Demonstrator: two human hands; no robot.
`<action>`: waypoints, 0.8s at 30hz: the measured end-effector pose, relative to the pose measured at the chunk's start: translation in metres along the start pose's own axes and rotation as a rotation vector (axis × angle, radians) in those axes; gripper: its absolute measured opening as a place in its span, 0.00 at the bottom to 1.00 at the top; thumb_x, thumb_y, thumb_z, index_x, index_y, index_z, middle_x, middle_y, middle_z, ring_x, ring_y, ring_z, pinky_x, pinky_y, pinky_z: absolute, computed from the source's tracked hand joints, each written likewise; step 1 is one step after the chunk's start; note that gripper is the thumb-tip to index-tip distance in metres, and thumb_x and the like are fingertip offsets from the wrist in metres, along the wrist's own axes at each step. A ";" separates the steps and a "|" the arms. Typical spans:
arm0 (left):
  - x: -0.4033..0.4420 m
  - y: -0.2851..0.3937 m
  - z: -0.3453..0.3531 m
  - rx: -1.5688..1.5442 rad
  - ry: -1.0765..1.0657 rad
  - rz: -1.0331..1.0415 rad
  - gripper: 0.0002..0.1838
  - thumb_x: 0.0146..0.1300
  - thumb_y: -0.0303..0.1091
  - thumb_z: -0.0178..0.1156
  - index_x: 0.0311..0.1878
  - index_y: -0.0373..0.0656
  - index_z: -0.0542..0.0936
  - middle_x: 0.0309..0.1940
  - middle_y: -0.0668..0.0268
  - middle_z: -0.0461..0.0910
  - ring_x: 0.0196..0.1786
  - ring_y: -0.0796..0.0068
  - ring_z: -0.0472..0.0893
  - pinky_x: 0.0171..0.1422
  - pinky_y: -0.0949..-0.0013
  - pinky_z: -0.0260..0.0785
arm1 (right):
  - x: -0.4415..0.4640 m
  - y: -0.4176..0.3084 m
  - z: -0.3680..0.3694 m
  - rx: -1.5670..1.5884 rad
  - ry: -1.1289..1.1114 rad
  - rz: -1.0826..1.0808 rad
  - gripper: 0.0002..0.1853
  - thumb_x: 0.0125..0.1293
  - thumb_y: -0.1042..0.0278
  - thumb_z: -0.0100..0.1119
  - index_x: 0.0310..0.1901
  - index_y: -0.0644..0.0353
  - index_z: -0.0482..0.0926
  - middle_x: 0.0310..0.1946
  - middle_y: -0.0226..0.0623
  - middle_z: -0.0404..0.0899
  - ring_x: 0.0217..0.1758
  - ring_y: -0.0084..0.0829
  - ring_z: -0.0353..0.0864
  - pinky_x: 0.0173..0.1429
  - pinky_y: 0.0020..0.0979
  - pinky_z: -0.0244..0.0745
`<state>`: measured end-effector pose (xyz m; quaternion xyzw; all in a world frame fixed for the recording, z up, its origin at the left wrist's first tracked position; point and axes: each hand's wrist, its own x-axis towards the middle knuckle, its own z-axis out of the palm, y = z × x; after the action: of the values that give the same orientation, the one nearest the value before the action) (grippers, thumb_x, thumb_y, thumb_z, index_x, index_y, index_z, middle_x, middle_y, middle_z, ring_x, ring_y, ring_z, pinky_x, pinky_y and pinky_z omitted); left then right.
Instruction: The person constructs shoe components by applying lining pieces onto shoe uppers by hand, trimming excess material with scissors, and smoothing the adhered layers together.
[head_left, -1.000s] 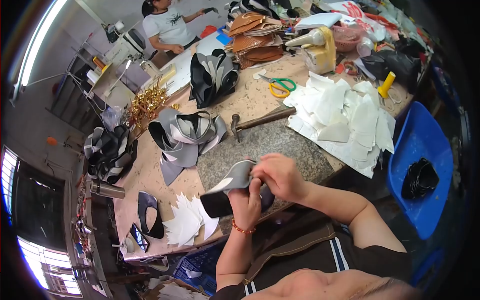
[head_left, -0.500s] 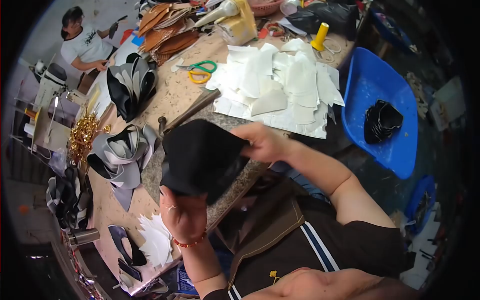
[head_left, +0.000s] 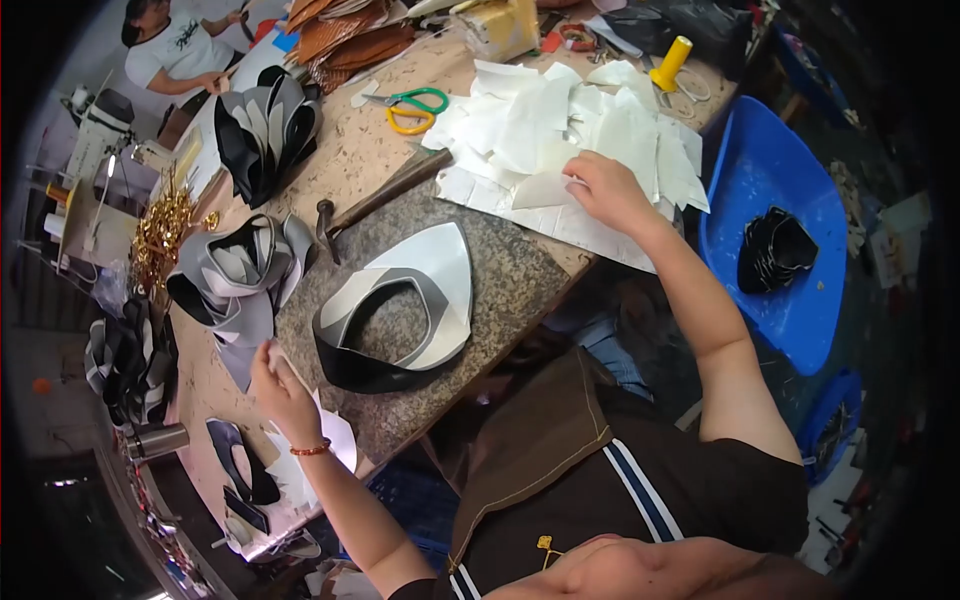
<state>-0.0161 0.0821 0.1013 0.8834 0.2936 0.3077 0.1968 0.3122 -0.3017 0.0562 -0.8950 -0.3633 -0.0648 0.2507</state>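
A shoe upper (head_left: 447, 290) in white, grey and black lies on the speckled stone slab (head_left: 510, 250), its round opening facing up. My right hand (head_left: 612, 190) is at the pile of white pieces (head_left: 520, 130), fingers pinched on the edge of one white piece (head_left: 545, 188). To the left of the upper, my left hand (head_left: 283, 395) hovers with its fingers loosely stretched, near the grey shoe uppers (head_left: 240, 270). Beneath that wrist more white pieces (head_left: 338, 435) show; the forearm hides part of them.
A hammer (head_left: 326, 225) and a long metal bar (head_left: 395, 188) lie behind the slab, near scissors (head_left: 412, 110). Stacked black and grey uppers (head_left: 262, 135) stand farther back. At right is a blue tub (head_left: 775, 170) holding a black bundle. Another person (head_left: 180, 55) works at the far left.
The upper, held black side up in both my hands before, now lies on the slab. My right hand has moved up to the white pieces; my left hand has moved left.
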 end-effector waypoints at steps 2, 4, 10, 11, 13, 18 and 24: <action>0.005 0.022 -0.011 -0.137 0.036 0.052 0.16 0.72 0.28 0.52 0.59 0.33 0.75 0.53 0.55 0.80 0.55 0.66 0.79 0.61 0.65 0.69 | -0.002 -0.021 -0.011 0.182 0.001 0.088 0.15 0.60 0.69 0.62 0.48 0.60 0.79 0.40 0.43 0.82 0.41 0.43 0.82 0.48 0.39 0.76; -0.002 0.073 -0.015 -0.190 0.047 0.137 0.14 0.69 0.28 0.57 0.55 0.35 0.78 0.49 0.55 0.82 0.53 0.63 0.80 0.58 0.64 0.70 | -0.006 -0.050 -0.022 0.413 0.004 0.193 0.15 0.61 0.68 0.61 0.50 0.60 0.78 0.38 0.44 0.83 0.40 0.44 0.83 0.46 0.38 0.76; -0.029 0.152 0.055 -0.267 -0.337 0.473 0.17 0.58 0.25 0.65 0.51 0.38 0.79 0.47 0.55 0.80 0.51 0.57 0.79 0.58 0.60 0.70 | -0.020 -0.083 0.010 0.494 0.087 0.170 0.17 0.63 0.67 0.60 0.53 0.58 0.77 0.37 0.48 0.84 0.42 0.47 0.86 0.45 0.36 0.77; -0.032 0.159 0.065 -0.305 -0.388 0.478 0.17 0.56 0.25 0.66 0.51 0.38 0.79 0.47 0.55 0.80 0.52 0.55 0.78 0.58 0.58 0.70 | -0.020 -0.081 0.019 0.471 0.168 0.194 0.15 0.62 0.67 0.62 0.50 0.59 0.78 0.36 0.48 0.84 0.40 0.49 0.85 0.44 0.39 0.78; -0.041 0.167 0.077 -0.355 -0.458 0.522 0.18 0.54 0.25 0.66 0.50 0.38 0.79 0.47 0.56 0.80 0.53 0.53 0.77 0.59 0.57 0.69 | -0.016 -0.068 0.026 0.333 0.216 0.241 0.14 0.62 0.66 0.63 0.48 0.59 0.78 0.35 0.48 0.84 0.39 0.50 0.85 0.43 0.41 0.78; -0.041 0.160 0.061 -0.265 -0.447 0.656 0.18 0.52 0.26 0.68 0.48 0.39 0.80 0.46 0.57 0.80 0.53 0.54 0.78 0.59 0.56 0.70 | -0.012 -0.052 0.014 0.143 0.234 0.110 0.08 0.59 0.70 0.64 0.37 0.61 0.77 0.30 0.43 0.79 0.32 0.44 0.82 0.38 0.40 0.76; 0.034 0.111 0.009 0.499 -0.340 0.178 0.25 0.62 0.54 0.62 0.46 0.38 0.81 0.37 0.53 0.83 0.43 0.49 0.81 0.47 0.55 0.73 | -0.023 -0.087 0.021 0.563 -0.210 -0.133 0.06 0.57 0.73 0.62 0.31 0.66 0.76 0.33 0.37 0.78 0.30 0.28 0.77 0.35 0.32 0.70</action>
<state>0.0553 0.0190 0.1674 0.9654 0.2445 0.0901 -0.0076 0.2344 -0.2522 0.0659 -0.7665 -0.4486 0.1149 0.4450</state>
